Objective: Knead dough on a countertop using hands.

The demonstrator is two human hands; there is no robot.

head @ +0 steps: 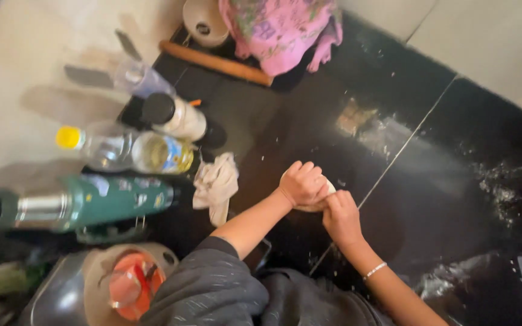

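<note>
A pale lump of dough [324,194] lies on the black countertop [430,199], mostly covered by my hands. My left hand [303,183] is closed in a fist and presses down on the dough's left side. My right hand [341,216] rests against the dough's near right edge with fingers curled on it. A thin bracelet [374,270] circles my right wrist. Only a sliver of dough shows between the two hands.
At left lie a green flask [86,202], an oil bottle with yellow cap [134,151] and a dark-capped bottle [176,116]. A crumpled cloth [215,186] sits near my left forearm. A wooden rolling pin [215,62] and pink cloth [279,30] lie at the back. Flour dusts the counter at right [502,190].
</note>
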